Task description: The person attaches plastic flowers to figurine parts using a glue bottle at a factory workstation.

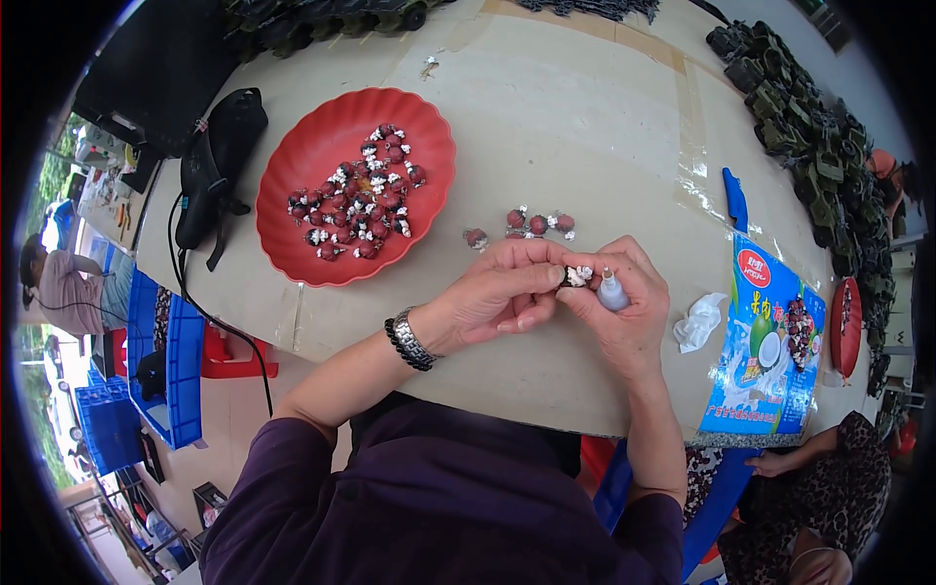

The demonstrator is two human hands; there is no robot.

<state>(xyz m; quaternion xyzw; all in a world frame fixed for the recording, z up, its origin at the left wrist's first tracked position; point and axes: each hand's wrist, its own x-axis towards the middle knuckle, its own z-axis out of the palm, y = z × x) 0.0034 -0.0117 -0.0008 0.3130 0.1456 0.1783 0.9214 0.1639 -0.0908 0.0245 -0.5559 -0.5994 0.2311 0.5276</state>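
Observation:
My left hand [507, 292], with a metal-and-black bracelet at the wrist, pinches a small black-and-white figure piece [577, 277]. In my right hand [629, 307] is a small translucent squeeze bottle [612, 292], its thin tip pointing up. The right fingertips meet the left ones at the piece, and they hide part of it. Just beyond my hands lie several small dark-red balls with white bits [538, 225]. To the left, a red scalloped bowl [283, 249] holds many more of them.
A crumpled white tissue [699, 323], a blue printed sheet [746, 390] and a blue pen-like tool [735, 200] lie at right. A black bag [210, 171] and cable sit left of the bowl. Dark-green model vehicles [809, 136] line the far right. Another person [819, 487] sits at lower right.

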